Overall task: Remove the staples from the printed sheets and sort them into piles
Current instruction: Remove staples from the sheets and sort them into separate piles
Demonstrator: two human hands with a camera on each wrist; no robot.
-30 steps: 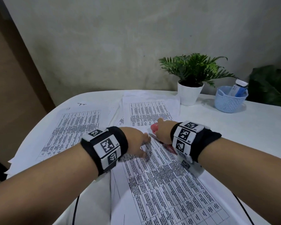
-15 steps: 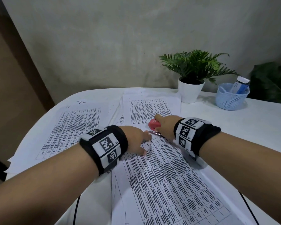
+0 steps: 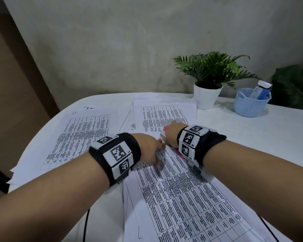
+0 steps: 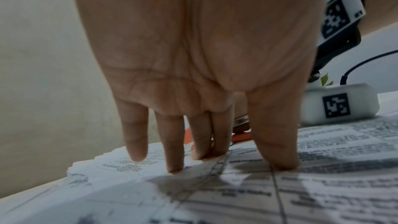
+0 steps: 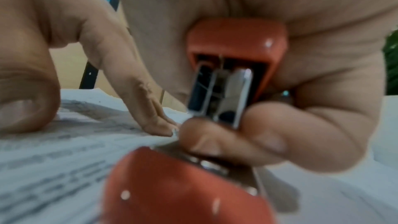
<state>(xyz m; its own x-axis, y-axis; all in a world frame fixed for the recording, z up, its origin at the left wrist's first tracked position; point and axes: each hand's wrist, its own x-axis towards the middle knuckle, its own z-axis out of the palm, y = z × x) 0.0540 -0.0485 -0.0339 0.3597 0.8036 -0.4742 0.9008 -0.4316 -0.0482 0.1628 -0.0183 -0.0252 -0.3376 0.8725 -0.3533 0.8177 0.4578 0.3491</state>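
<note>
A printed sheet set [image 3: 178,193] covered in table text lies in front of me on the white table [image 3: 252,137]. My left hand [image 3: 150,147] presses on its top end with straight fingertips [image 4: 175,168]. My right hand [image 3: 171,135] grips a red stapler [image 5: 234,40] with metal parts [image 5: 221,94], held at the sheet's top corner just right of the left fingers. The red stapler [image 3: 166,128] barely shows in the head view. The staple itself is hidden. Two other printed piles lie beyond: one at the left [image 3: 80,135], one at the centre back [image 3: 161,114].
A potted fern in a white pot [image 3: 207,96] and a light blue basket [image 3: 251,105] holding a tube stand at the back right. The table's rounded left edge [image 3: 42,133] drops off beside the left pile. A black cable [image 3: 86,224] runs under my left forearm.
My right hand with the stapler has shifted slightly up and away along the sheet's top corner. The left hand stays pressed on the paper.
</note>
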